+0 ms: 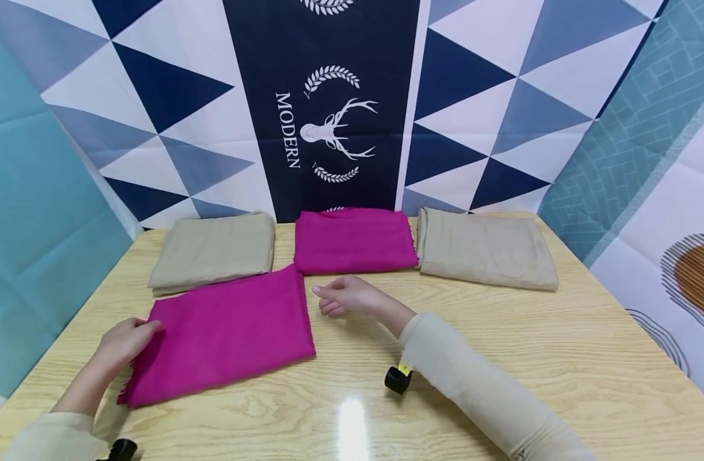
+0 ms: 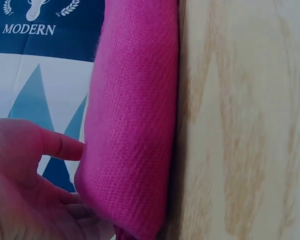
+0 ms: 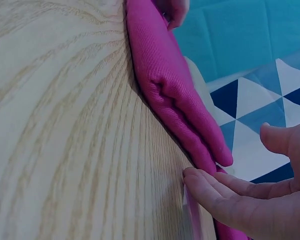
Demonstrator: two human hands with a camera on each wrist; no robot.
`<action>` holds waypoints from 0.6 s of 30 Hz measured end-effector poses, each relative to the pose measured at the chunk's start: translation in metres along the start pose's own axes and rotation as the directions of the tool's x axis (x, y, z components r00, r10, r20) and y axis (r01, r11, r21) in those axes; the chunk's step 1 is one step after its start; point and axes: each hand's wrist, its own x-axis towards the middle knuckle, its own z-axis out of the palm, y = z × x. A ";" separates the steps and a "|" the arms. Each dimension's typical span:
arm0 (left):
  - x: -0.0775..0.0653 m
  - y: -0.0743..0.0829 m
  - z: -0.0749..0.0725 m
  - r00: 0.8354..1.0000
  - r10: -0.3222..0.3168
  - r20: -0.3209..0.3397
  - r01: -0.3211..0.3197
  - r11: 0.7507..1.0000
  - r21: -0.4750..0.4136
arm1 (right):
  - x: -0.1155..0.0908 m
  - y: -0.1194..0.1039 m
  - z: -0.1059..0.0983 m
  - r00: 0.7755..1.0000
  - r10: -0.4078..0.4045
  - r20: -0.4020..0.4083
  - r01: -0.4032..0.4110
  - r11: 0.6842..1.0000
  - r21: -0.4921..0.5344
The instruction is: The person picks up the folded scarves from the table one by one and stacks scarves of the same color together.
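A folded magenta scarf (image 1: 230, 330) with a fringe along its left end lies on the table at front left. My left hand (image 1: 127, 339) rests at that left end. In the left wrist view, the thumb (image 2: 65, 145) touches the scarf's upper face and the other fingers (image 2: 82, 212) lie along its end, their tips partly hidden. My right hand (image 1: 352, 298) hovers just past the scarf's right end, fingers loosely bent, with nothing in it. From the right wrist view, its fingers (image 3: 230, 197) look extended beside the layered folds.
At the table's back edge lie a folded beige cloth (image 1: 216, 250) on the left, a second magenta cloth (image 1: 354, 242) in the middle and another beige cloth (image 1: 484, 250) on the right. Behind the wooden table (image 1: 501, 358) hangs a patterned curtain (image 1: 334, 77).
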 end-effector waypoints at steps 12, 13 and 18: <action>0.002 -0.002 -0.002 0.999 0.031 0.010 -0.030 0.999 -0.026 | 0.003 -0.001 0.002 0.999 0.013 0.041 -0.017 0.995 0.094; 0.002 -0.002 -0.004 0.999 0.037 0.014 -0.037 0.999 -0.023 | 0.002 -0.002 0.002 0.999 0.009 0.048 -0.014 0.995 0.099; 0.004 -0.004 -0.010 0.997 0.065 0.037 -0.064 0.998 -0.011 | 0.003 -0.006 0.006 0.997 0.011 0.072 -0.020 0.991 0.130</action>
